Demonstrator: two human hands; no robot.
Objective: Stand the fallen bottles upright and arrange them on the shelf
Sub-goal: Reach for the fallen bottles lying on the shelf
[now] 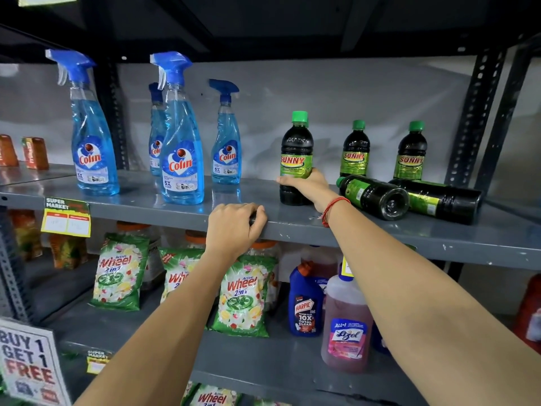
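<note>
An upright Sunny bottle (295, 159) is being gripped by the right hand (307, 186) fingers near the shelf (380, 235) front edge; two fallen bottles (374, 196) are lying just right, bases frontward; left hand (234, 227) fingers are being curled over the edge.

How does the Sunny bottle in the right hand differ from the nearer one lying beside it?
The held Sunny bottle stands upright, cap up; the nearer fallen bottle lies on its side, base toward the camera. The right hand grips the held one low down; nothing holds the fallen one. The held bottle's front label shows; the fallen one shows mostly its base and side. Both are dark, green-capped, green-labelled.
</note>
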